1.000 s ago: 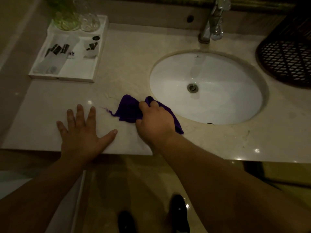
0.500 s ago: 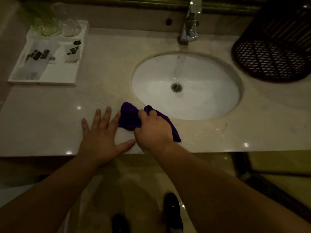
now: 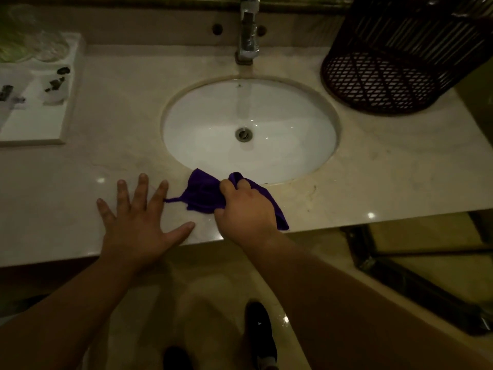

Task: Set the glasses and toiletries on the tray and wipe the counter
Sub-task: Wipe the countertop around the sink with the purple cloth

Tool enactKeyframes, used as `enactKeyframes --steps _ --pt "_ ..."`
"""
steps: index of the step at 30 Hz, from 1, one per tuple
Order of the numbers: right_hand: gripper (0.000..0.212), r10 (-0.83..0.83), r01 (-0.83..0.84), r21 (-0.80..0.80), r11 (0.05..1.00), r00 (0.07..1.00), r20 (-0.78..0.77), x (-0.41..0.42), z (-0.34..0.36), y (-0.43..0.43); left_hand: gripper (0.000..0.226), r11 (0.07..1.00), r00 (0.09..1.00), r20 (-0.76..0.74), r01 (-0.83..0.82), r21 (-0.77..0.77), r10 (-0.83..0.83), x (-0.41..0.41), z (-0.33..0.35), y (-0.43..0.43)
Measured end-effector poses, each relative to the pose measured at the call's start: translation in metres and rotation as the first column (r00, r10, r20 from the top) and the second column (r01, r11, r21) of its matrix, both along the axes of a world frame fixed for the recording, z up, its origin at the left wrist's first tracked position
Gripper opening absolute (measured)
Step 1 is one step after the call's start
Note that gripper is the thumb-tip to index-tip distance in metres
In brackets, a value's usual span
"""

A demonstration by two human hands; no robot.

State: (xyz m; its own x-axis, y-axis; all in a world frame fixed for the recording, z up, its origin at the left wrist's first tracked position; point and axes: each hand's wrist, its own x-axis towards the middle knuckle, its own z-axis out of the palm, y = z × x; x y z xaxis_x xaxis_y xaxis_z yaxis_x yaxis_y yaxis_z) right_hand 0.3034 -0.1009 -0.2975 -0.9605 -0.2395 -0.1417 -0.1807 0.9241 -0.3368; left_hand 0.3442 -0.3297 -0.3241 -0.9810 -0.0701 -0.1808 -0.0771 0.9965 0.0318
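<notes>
My right hand (image 3: pixel 246 208) grips a bunched purple cloth (image 3: pixel 201 194) and presses it on the beige marble counter (image 3: pixel 373 177), just in front of the sink. My left hand (image 3: pixel 138 218) lies flat on the counter with fingers spread, its fingertips close to the cloth's loose thread. A white tray (image 3: pixel 68 102) stands at the far left. It carries clear glasses (image 3: pixel 46 48) at its back and small wrapped toiletries (image 3: pixel 54 85). The tray's left part is cut off by the frame edge.
A white oval sink (image 3: pixel 293 145) lies in the middle of the counter, with a chrome tap (image 3: pixel 248 36) behind it. A dark wicker basket (image 3: pixel 394 60) stands at the back right. The counter's front edge runs just below my hands. Dark shoes show on the floor.
The view has shifted right along the counter, so the tray now sits at the left edge. Both hands and the cloth have moved right, to the sink's front rim.
</notes>
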Motion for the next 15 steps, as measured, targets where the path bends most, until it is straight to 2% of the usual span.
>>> enactKeyframes --steps 15 --pt "0.031 -0.137 0.144 0.082 0.986 0.987 -0.086 -0.006 -0.007 0.082 0.113 1.0 1.0 0.02 -0.003 -0.001 0.003 -0.001 0.002 0.01"
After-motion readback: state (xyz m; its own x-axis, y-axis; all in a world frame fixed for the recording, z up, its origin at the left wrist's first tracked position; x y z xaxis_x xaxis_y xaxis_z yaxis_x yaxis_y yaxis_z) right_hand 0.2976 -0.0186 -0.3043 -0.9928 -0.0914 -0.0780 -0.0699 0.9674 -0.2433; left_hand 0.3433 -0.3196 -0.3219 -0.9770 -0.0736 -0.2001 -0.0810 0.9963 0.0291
